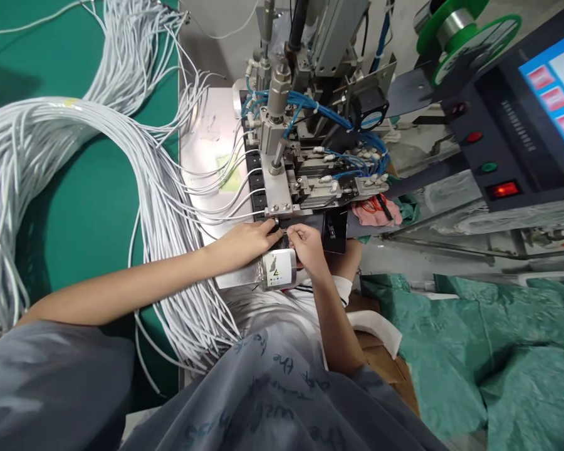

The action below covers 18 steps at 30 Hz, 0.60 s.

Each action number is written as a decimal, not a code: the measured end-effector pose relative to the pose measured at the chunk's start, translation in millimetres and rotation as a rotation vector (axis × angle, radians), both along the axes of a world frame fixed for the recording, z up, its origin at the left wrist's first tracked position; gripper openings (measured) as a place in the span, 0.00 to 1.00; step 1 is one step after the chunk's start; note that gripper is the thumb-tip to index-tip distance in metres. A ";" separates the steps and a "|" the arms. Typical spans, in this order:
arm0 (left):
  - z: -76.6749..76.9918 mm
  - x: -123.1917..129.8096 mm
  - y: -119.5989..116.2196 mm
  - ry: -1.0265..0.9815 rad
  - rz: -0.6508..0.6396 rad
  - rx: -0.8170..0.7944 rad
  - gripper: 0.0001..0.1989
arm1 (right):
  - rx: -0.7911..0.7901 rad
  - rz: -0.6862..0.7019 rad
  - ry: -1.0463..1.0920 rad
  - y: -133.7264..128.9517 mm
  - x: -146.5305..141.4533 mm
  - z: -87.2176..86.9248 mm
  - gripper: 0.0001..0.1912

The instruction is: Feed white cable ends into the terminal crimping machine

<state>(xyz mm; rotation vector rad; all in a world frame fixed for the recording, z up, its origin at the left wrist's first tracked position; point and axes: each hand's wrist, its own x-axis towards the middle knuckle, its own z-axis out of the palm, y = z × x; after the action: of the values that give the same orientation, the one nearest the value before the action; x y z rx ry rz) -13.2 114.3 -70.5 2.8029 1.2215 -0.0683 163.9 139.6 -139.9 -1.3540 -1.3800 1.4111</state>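
At the near end of the machine [277, 181], my two hands meet over a small dark fixture. My left hand [247, 243] reaches in from the left, its fingers bent together and pressing at the fixture's edge. Opposite it, the thumb and fingertips of my right hand [308, 247] are pinched around something tiny and metallic-looking, too small to name. Just below the fingers sits a small box with a white label [279, 269]. White cables [232, 216] run from the left into a row of black blocks [257, 181] along the machine's side.
A thick bundle of white cables [126, 141] lies across the green table [75, 207]. To the right are a phone-like dark panel [334, 230], a pink cloth [376, 213], a control box with screen [512, 119] and a green-rimmed spool [451, 25]. Green sheeting [498, 351] covers the lower right.
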 end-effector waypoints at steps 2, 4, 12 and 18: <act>1.4 0.4 -0.4 0.008 -0.003 0.000 0.23 | -0.012 -0.024 0.007 -0.9 -1.2 0.2 0.09; 1.8 0.7 -0.6 0.013 -0.006 -0.010 0.23 | -0.034 -0.046 0.037 -0.4 -1.6 1.0 0.09; -1.2 0.8 -3.3 -0.008 0.024 0.037 0.21 | -0.071 0.107 0.036 8.0 1.6 -2.8 0.11; 13.6 0.6 -13.3 0.061 0.145 0.007 0.10 | 0.058 0.155 -0.068 9.7 -0.5 -5.2 0.14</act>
<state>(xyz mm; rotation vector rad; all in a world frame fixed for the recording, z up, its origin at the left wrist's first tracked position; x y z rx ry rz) -12.6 101.0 -56.9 2.7273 1.4369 -0.1405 163.3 149.2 -145.0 -1.2915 -1.5874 1.4244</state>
